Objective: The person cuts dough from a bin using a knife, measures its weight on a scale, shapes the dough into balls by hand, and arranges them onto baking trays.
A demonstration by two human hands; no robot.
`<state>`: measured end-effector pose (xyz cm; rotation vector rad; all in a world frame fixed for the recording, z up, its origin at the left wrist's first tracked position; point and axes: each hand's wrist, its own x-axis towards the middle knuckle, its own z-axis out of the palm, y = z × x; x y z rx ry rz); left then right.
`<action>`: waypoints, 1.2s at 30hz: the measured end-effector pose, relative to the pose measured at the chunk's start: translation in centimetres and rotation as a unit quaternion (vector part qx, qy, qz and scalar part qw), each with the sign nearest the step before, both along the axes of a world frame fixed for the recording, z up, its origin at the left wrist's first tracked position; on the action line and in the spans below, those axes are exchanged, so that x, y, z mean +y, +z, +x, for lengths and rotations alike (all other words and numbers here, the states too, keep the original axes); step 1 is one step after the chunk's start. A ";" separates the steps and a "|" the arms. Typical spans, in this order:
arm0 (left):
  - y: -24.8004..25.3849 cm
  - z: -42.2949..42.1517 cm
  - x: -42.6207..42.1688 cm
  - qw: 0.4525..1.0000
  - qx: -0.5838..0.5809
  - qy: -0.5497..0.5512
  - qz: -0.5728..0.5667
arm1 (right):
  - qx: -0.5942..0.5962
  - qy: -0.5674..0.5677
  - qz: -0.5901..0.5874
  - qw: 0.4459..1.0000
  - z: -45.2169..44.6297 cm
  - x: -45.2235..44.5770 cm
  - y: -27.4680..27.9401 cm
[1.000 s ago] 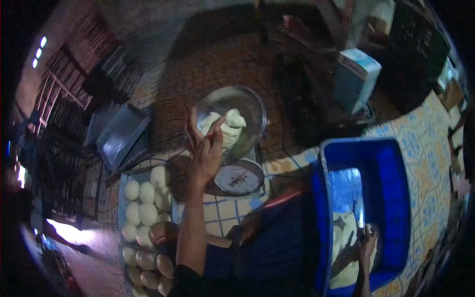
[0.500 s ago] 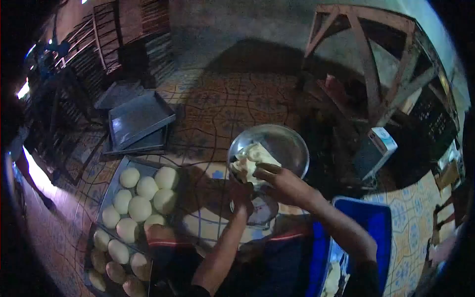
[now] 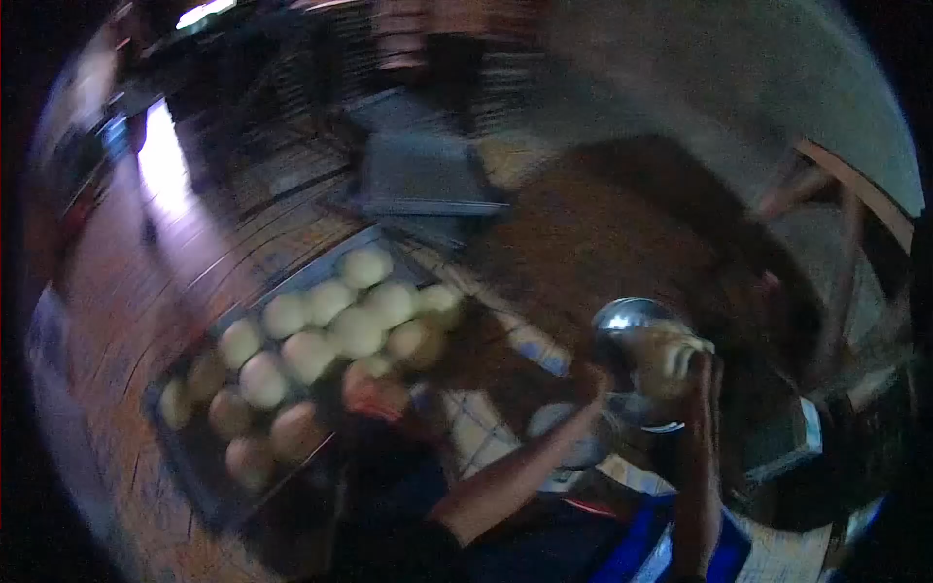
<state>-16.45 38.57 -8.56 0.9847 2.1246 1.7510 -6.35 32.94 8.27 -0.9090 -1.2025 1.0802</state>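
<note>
The dough (image 3: 673, 361) is at the right of the scene, in front of the steel bowl (image 3: 632, 313), with the two hands close about it. The right hand (image 3: 706, 373) seems to touch its right side; whether the fingers grip it, I cannot tell because of the blur. The left hand (image 3: 589, 382) is dark, at the lower left of the bowl — its fingers, open or closed, I cannot tell either.

On the left, many rounded dough balls (image 3: 361, 331) lie in rows on metal trays (image 3: 377, 234), so this part of the shaping looks done. The dough between the hands does not show such a round form, so I judge this piece unfinished. A round plate (image 3: 551, 418) is beside the left forearm, and at the near right the blue bin (image 3: 634, 556) shows only partly — its contents cannot be seen.
</note>
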 end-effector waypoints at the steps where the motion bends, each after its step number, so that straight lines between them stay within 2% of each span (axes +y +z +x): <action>1: 1.9 -0.4 -1.0 0.998 -0.028 -0.047 -0.016 | 0.014 -0.004 0.018 1.000 0.6 -1.8 0.5; 5: 9.6 -5.5 -7.2 0.947 -0.172 -0.272 -0.023 | 0.051 -0.005 0.042 0.998 0.5 -8.7 0.7; 6: 12.1 -6.5 -9.2 0.947 -0.182 -0.264 -0.030 | 0.050 -0.002 0.045 0.998 0.6 -10.1 0.4; 7: 14.0 -8.6 -12.7 0.876 -0.345 -0.338 -0.004 | 0.049 0.003 0.050 0.998 0.6 -11.6 0.2; 8: 15.5 -10.7 -16.0 0.771 -0.492 -0.405 0.024 | 0.044 0.009 0.053 0.998 0.6 -12.8 -0.2; 9: 15.8 -11.8 -18.6 0.762 -0.498 -0.414 0.018 | 0.039 0.012 0.058 0.997 0.3 -14.0 -0.4; 11: 14.5 -11.2 -22.9 0.518 -0.619 -0.563 0.177 | 0.020 0.022 0.052 0.998 -0.2 -15.9 -1.6; 13: 9.4 -8.5 -22.8 0.557 -0.653 -0.499 0.115 | -0.015 0.055 0.035 0.998 -1.2 -17.0 -2.1; 15: 8.9 -12.3 -24.6 0.559 -0.756 -0.338 0.035 | -0.118 0.052 -0.023 0.991 -2.4 -18.3 -2.8; 16: 7.6 -13.1 -25.1 0.599 -0.717 -0.355 0.031 | -0.189 0.038 -0.062 0.979 -3.5 -18.9 -4.2; 17: 6.4 -13.1 -25.6 0.636 -0.676 -0.372 0.030 | 0.000 -0.002 -0.169 0.986 -2.7 -21.1 -8.7; 18: 6.4 -12.6 -26.0 0.620 -0.685 -0.382 0.026 | -0.072 0.010 -0.105 0.992 -4.1 -20.6 -12.9; 19: 6.6 -12.4 -26.3 0.719 -0.553 -0.419 -0.045 | -0.044 -0.098 -0.176 0.978 -7.0 -21.5 -13.1; 20: 6.6 -12.4 -26.7 0.794 -0.400 -0.444 -0.108 | -0.011 -0.204 -0.242 0.949 -9.0 -21.9 -12.7; 21: 4.6 -13.2 -26.3 0.761 -0.462 -0.451 -0.067 | -0.036 -0.154 -0.222 0.962 -10.1 -20.7 -9.6; 22: 1.7 -14.3 -25.9 0.724 -0.521 -0.451 -0.031 | 0.018 -0.237 -0.225 0.945 -11.7 -19.7 -7.7; 23: -0.4 -15.8 -26.0 0.768 -0.461 -0.444 0.012 | 0.075 -0.316 -0.221 0.920 -12.6 -19.2 -6.7; 24: -0.6 -17.0 -25.4 0.809 -0.391 -0.434 0.059 | 0.079 -0.320 -0.215 0.919 -12.1 -19.2 -7.1; 25: -0.7 -17.0 -25.0 0.807 -0.386 -0.442 0.058 | 0.095 -0.218 -0.220 0.946 -11.7 -19.6 -8.4; 26: 0.9 -16.6 -25.5 0.677 -0.598 -0.422 0.075 | 0.104 -0.111 -0.223 0.963 -11.2 -20.3 -9.3; 27: 2.2 -16.3 -26.0 0.506 -0.774 -0.371 0.087 | 0.104 -0.111 -0.223 0.963 -10.5 -20.3 -9.6; 28: 2.6 -15.8 -26.4 0.678 -0.605 -0.380 0.173 | 0.046 -0.060 -0.249 0.966 -9.3 -19.9 -9.8; 29: 2.4 -16.0 -26.5 0.675 -0.608 -0.381 0.170 | -0.013 -0.011 -0.276 0.961 -9.1 -19.7 -9.2; 30: 2.0 -16.1 -26.6 0.684 -0.631 -0.356 0.087 | -0.017 0.031 -0.139 0.990 -8.8 -19.4 -8.6; 31: 1.7 -15.8 -26.6 0.688 -0.649 -0.324 0.008 | -0.025 0.035 -0.140 0.989 -9.5 -19.3 -8.4; 33: -0.1 -14.7 -26.2 0.685 -0.638 -0.350 0.029 | -0.251 0.012 0.034 0.967 -11.7 -20.2 -8.9; 34: -1.1 -14.1 -25.9 0.681 -0.623 -0.381 0.048 | -0.221 0.009 -0.051 0.974 -10.2 -20.8 -10.3; 35: -1.4 -13.7 -25.1 0.680 -0.603 -0.410 0.074 | -0.221 0.004 -0.051 0.974 -10.5 -20.6 -10.3; 36: 0.6 -15.9 -24.2 0.458 -0.793 -0.394 0.082 | -0.097 -0.142 -0.132 0.976 -11.4 -20.5 -10.3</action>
